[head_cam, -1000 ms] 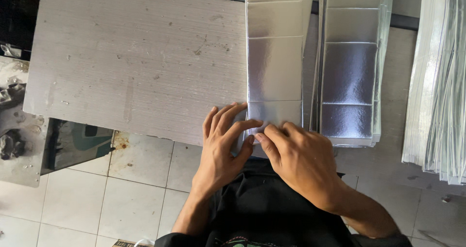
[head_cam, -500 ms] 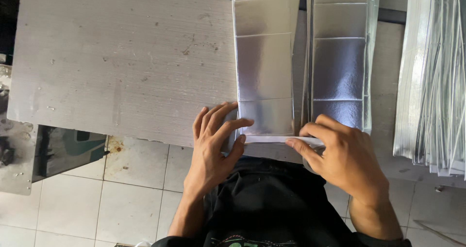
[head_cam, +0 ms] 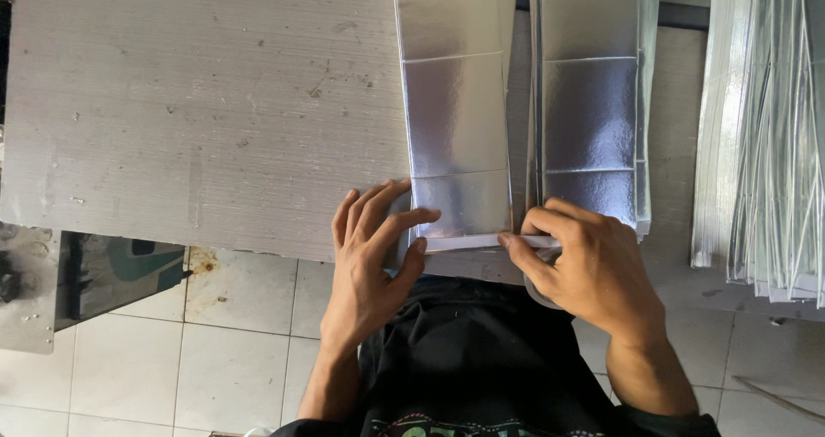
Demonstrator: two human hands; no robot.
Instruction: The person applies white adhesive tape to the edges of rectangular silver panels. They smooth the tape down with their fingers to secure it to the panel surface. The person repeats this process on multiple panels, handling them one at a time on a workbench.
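A long silver foil sheet [head_cam: 454, 110] with crosswise creases lies on the grey table [head_cam: 206, 110], its near end folded over at the table's front edge. My left hand [head_cam: 371, 256] presses down on the left corner of that fold, fingers spread. My right hand [head_cam: 584, 261] pinches the fold's right end between thumb and fingers. A second stack of silver foil sheets [head_cam: 593, 102] lies just to the right, partly under my right hand.
A thick pile of silver sheets [head_cam: 765, 136] fills the right edge. A dark metal object [head_cam: 103, 274] sits below the table at the left. Tiled floor [head_cam: 232, 334] shows beneath, and my black shirt [head_cam: 481, 360] is at the bottom.
My right hand has slid rightward along the folded near edge, from beside the left hand to the sheet's right corner. The left hand stays at the left corner.
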